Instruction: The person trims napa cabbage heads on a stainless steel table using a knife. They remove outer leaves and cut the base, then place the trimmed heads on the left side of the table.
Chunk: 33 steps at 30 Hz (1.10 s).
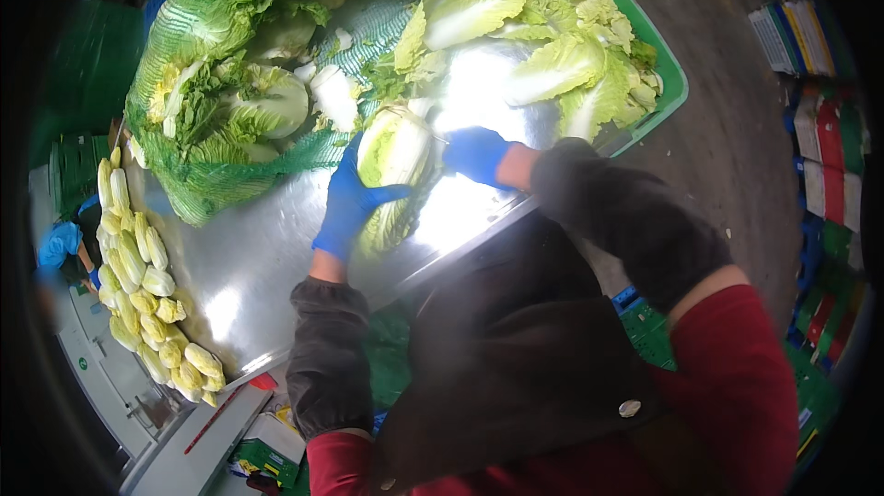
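A head of napa cabbage (395,150) lies on the stainless steel table (255,247), its cut base pointing away from me. My left hand (352,195), in a blue glove, grips it from the left with the thumb across the top. Just right of its base, my gloved right hand (480,156) is closed around a small metal tool (439,139); most of the tool is hidden in the fist. A green mesh sack (228,185) with untrimmed napa cabbages (269,106) stands open beyond my left hand. Loose outer leaves (552,78) lie beyond my right hand.
A green crate (673,85) at the table's far right edge holds many leaves. Trimmed small cabbages (141,289) are piled along the left edge. Another person in a blue top (61,244) is farther left. Stacked crates (829,164) line the right side.
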Each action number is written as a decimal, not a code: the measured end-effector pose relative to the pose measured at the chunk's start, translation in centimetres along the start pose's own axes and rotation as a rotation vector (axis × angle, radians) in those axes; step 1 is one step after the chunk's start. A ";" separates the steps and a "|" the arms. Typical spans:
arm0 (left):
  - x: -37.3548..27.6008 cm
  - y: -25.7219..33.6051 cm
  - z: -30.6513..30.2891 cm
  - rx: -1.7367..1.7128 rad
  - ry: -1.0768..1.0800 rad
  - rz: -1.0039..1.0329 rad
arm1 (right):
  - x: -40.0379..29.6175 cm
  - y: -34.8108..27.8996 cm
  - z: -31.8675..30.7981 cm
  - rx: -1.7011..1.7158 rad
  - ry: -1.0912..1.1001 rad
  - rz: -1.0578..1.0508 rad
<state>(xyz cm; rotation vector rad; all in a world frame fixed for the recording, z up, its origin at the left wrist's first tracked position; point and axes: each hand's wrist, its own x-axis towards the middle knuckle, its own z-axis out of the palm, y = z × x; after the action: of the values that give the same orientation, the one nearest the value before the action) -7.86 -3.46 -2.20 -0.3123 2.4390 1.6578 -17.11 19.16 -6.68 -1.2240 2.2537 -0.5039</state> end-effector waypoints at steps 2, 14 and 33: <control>-0.4 0.9 0.3 -0.148 -0.006 0.015 | 1.7 -0.2 1.2 -0.008 0.013 0.046; -3.3 5.0 2.6 -0.007 0.236 0.323 | -4.8 -3.7 -5.1 0.381 0.495 0.215; -3.5 5.5 1.3 -0.747 0.486 -0.056 | -3.7 -4.8 -7.9 0.305 0.646 0.434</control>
<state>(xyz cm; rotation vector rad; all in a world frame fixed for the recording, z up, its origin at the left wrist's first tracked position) -5.93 -0.05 3.12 -0.9632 1.9149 2.6575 -17.03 20.39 3.17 -0.4198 2.7171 -1.1353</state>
